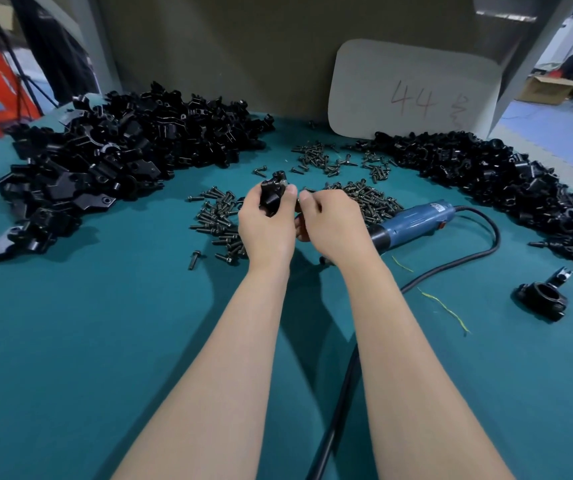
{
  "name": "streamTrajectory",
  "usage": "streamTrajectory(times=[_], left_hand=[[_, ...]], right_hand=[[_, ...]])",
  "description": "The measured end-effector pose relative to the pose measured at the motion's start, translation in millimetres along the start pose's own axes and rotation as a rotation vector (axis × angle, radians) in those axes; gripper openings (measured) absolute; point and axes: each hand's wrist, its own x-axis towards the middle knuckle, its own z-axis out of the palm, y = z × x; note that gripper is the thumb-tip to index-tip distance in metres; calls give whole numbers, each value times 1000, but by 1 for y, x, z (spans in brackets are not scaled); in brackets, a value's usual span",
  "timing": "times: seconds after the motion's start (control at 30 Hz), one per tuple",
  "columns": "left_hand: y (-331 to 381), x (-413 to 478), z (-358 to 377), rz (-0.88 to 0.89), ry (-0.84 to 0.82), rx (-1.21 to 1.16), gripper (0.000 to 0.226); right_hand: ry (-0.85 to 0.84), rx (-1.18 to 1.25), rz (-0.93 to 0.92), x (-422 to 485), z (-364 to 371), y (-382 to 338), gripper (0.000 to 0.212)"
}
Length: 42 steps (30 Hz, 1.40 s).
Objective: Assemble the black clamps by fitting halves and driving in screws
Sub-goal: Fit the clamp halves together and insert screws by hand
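My left hand (267,227) grips a black clamp (273,192) above the teal table, its thumb along the clamp's right side. My right hand (330,221) is close beside it with curled fingers, pinching a small dark part, apparently a screw, near the clamp; most of it is hidden. Loose black screws (219,216) lie scattered under and behind both hands. A large heap of black clamp halves (115,157) fills the left of the table and another heap (486,174) runs along the right.
A blue electric screwdriver (413,221) lies right of my right hand, its black cord (451,261) looping back toward me. One assembled clamp (541,296) sits alone at the right. A white card marked 44 (413,91) leans on the back panel.
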Motion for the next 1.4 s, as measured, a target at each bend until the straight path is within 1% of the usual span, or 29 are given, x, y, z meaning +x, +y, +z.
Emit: streamTrajectory(times=[0.1, 0.17, 0.23, 0.33, 0.37, 0.4, 0.43, 0.5, 0.6, 0.7, 0.8, 0.9, 0.97, 1.1, 1.17, 1.2, 1.27, 1.3, 1.4], left_hand=[[2, -1, 0, -87, -25, -93, 6], [2, -1, 1, -116, -44, -130, 6], [2, -1, 1, -110, -56, -111, 6], [2, -1, 1, -101, -53, -80, 7], [2, -1, 1, -102, -47, -75, 7], [1, 0, 1, -108, -40, -70, 7], [1, 0, 1, -120, -31, -70, 7], [1, 0, 0, -150, -20, -90, 7], [3, 0, 0, -188, -21, -116, 9], [3, -2, -1, -217, -31, -158, 11], [4, -3, -2, -209, -32, -161, 9], [4, -4, 1, -152, -46, -110, 5], [3, -5, 2, -131, -55, -77, 4], [0, -3, 3, -136, -40, 10, 16], [-1, 0, 2, -167, -41, -23, 17], [-1, 1, 2, -187, -39, -59, 18], [-2, 2, 1, -217, -32, -116, 18], [-2, 2, 0, -224, -30, -130, 17], [-2, 1, 0, -227, -24, -138, 15]], right_hand=[[-61, -42, -10, 1, -1, 4, 31], [-57, -117, -19, 1, 1, 5, 35], [-49, -174, -27, 1, 3, 5, 42], [-42, -103, 16, 1, 1, 7, 49], [-17, -70, 21, 1, 0, 8, 47], [9, -28, 20, 1, -2, 10, 40], [26, 28, 14, 1, -3, 10, 28], [15, 100, -2, 0, -5, 9, 6], [2, 75, -18, 0, -1, 7, 10], [24, 90, 0, 0, 6, 5, 1], [35, -62, -36, 2, 12, 8, 15], [34, -205, -75, 2, 12, 12, 29], [55, -201, -69, 3, 11, 13, 35], [64, -134, -39, 3, 9, 11, 44], [63, -60, -28, 2, 4, 10, 45], [64, -25, -30, 2, 1, 11, 40], [46, 48, -42, 2, -4, 12, 16], [33, 58, -56, 1, -5, 11, 9], [15, 7, -100, 2, -5, 9, 12]])
